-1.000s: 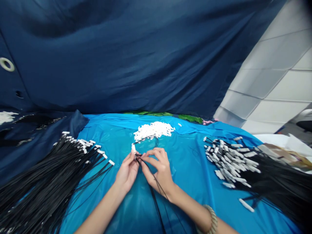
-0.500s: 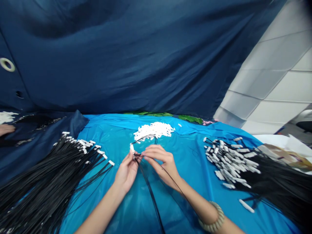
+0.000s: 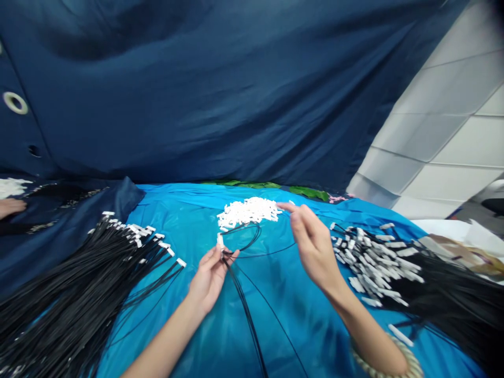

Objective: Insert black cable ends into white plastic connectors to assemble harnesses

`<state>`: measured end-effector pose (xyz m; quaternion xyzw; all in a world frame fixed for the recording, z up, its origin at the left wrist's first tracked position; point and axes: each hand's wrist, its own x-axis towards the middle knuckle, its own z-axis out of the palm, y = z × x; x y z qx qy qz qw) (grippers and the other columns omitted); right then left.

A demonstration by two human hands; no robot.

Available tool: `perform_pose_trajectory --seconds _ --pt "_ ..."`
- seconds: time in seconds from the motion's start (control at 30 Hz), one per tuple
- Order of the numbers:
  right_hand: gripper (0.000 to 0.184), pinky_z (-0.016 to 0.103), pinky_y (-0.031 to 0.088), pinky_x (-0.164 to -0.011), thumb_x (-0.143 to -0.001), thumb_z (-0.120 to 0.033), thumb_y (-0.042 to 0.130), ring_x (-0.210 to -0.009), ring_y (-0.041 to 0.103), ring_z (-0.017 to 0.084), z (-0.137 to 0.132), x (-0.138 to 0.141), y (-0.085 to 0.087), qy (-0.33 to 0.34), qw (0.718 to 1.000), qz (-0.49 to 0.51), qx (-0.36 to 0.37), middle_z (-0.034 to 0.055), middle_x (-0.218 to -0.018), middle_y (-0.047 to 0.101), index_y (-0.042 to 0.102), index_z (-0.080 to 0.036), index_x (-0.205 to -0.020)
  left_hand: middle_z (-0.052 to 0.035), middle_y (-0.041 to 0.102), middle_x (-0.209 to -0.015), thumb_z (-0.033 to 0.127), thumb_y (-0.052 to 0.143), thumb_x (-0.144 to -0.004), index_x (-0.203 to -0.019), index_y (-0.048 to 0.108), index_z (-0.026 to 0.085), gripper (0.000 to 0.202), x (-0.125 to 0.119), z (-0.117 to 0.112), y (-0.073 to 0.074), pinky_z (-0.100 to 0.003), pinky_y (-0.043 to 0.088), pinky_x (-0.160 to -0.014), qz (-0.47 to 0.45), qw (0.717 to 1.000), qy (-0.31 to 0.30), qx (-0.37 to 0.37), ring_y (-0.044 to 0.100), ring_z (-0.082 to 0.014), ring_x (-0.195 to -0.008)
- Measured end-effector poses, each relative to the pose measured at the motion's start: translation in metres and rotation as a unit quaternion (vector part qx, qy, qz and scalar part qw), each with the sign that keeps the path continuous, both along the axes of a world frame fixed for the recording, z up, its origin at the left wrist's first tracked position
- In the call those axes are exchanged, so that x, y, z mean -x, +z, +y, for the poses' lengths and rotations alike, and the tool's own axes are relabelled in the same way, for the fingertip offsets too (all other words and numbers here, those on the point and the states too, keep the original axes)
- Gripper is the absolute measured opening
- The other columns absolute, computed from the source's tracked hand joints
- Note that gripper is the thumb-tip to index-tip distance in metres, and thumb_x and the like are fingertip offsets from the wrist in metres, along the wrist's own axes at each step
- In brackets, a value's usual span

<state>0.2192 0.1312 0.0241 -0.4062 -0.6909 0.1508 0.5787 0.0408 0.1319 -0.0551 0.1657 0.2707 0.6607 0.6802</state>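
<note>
My left hand [image 3: 210, 275] pinches a white connector [image 3: 220, 240] and the bundle of thin black cables [image 3: 243, 302] hanging from it. Some of the cables arc into a loop [image 3: 254, 239] to the right of the connector. One black cable [image 3: 265, 255] runs across to my right hand [image 3: 313, 241], which is closed around its far part with the index finger stretched forward; the gripped part is hidden. Just beyond that fingertip lies a pile of small white pieces [image 3: 250, 211].
Black cables with white ends [image 3: 79, 283] lie at left, and another bunch with white connectors [image 3: 374, 262] at right. A blue cloth [image 3: 189, 310] covers the table. Dark blue fabric [image 3: 197, 105] hangs behind. Another person's hand [image 3: 11, 207] is at far left.
My right hand has moved away from my left, to the right and slightly forward, drawing one cable out sideways. My left hand has kept its hold on the connector, nearly in place.
</note>
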Motion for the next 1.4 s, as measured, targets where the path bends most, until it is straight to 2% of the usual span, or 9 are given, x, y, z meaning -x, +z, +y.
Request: perform_pose_trajectory --seconds 0.1,0.27,0.57,1.4 --pt "0.016 0.023 0.038 -0.052 -0.080 -0.025 0.048 -0.059 0.043 0.010 -0.008 0.009 -0.001 0.004 0.996 -0.089 -0.028 0.0002 -0.065 0.042 0.063 -0.021 -0.085 -0.0049 0.060 -0.061 0.010 0.056 -0.070 -0.062 0.062 0.008 0.010 -0.001 -0.002 0.000 -0.036 0.047 -0.080 0.023 0.999 -0.007 -0.022 0.056 -0.0118 -0.062" --pt "0.011 0.023 0.039 -0.054 -0.077 -0.018 0.052 -0.059 0.046 0.010 -0.011 0.027 -0.015 0.026 0.995 -0.085 -0.048 0.0004 -0.064 0.048 0.063 -0.017 -0.077 -0.0049 0.060 -0.062 0.012 0.062 -0.065 -0.062 0.062 0.009 0.005 -0.003 -0.003 0.000 -0.034 0.047 -0.079 0.049 0.998 -0.024 -0.037 0.057 -0.0127 -0.064" --pt "0.014 0.025 0.037 -0.057 -0.078 -0.022 0.050 -0.062 0.046 0.012 -0.010 0.035 -0.030 0.006 0.991 -0.121 -0.052 0.0010 -0.063 0.048 0.062 -0.017 -0.074 -0.0042 0.060 -0.064 0.017 0.066 -0.062 -0.064 0.062 0.010 0.008 -0.004 -0.006 -0.001 -0.028 0.047 -0.074 0.070 0.994 -0.064 -0.056 0.055 -0.0119 -0.065" --pt "0.015 0.025 0.034 -0.055 -0.079 -0.022 0.048 -0.060 0.043 0.012 -0.015 0.040 -0.031 -0.011 0.992 -0.125 -0.034 0.0007 -0.061 0.046 0.060 -0.016 -0.071 -0.0042 0.061 -0.062 0.021 0.065 -0.063 -0.066 0.065 0.012 0.010 -0.006 -0.009 0.001 -0.019 0.043 -0.060 0.152 0.983 -0.062 -0.086 0.054 -0.0109 -0.060"
